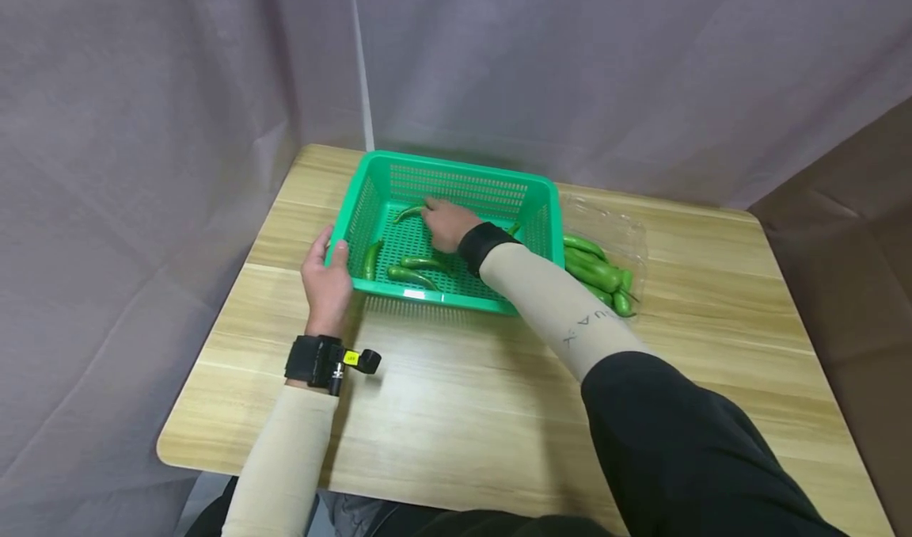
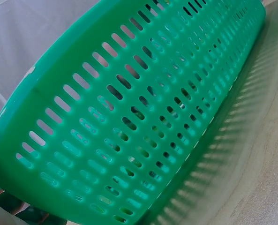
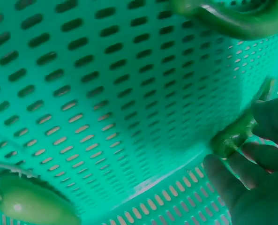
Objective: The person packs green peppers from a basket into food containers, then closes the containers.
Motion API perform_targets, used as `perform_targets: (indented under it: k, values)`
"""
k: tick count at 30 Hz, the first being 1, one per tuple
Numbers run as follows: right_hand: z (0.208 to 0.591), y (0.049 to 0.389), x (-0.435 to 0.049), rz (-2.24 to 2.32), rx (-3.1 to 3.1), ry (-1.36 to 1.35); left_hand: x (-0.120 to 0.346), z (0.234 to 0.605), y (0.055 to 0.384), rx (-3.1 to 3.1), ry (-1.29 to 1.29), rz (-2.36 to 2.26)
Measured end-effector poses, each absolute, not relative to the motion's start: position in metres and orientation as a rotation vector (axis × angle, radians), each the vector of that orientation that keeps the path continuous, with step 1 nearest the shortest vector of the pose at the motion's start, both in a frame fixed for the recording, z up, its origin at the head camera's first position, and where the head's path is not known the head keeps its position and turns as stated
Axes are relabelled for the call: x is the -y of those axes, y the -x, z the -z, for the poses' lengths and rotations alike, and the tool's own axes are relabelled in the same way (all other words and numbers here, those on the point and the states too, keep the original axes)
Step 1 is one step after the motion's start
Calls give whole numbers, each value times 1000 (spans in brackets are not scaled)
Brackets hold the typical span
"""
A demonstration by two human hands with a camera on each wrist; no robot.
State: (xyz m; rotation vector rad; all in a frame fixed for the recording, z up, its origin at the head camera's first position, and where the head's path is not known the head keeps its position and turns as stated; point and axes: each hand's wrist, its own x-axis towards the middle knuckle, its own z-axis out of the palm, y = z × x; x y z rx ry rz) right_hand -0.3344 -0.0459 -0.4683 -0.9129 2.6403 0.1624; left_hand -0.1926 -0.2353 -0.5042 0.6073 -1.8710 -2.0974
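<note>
A green plastic basket (image 1: pixel 463 301) with perforated walls stands on the table. At its left front corner my left hand (image 1: pixel 329 283) grips the rim, thumb on the inner side. Reaching inside, my right hand (image 1: pixel 449 225) pinches a green chili pepper (image 3: pixel 235 135) near the back wall. Several other peppers lie on the basket floor, among them an upright-lying pepper (image 1: pixel 372 260) at the left and a curved pepper (image 1: pixel 412 276) near the front. The right forearm partly hides a pepper (image 1: pixel 514 229) on the right side. The left wrist view is filled mostly by the basket's outer wall (image 2: pixel 129 98).
Against the basket's right side sits a clear plastic tray (image 1: pixel 627 228) with several green peppers (image 1: pixel 594 272). The wooden table (image 1: pixel 442 410) ends at grey curtains (image 1: pixel 570 70) behind and on the left. A brown panel (image 1: pixel 848 268) borders the right.
</note>
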Motion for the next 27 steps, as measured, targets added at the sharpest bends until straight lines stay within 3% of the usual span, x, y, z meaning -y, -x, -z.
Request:
perform_targets:
  k: [8, 18, 27]
  values:
    - [472, 337, 34, 21, -2722, 973, 234, 503, 191, 1882, -597, 2091]
    - [471, 337, 25, 152, -2596, 812, 231, 507, 195, 1881, -584, 2110]
    - [439, 342, 9, 245, -2586, 914, 233, 505, 198, 1922, -584, 2090]
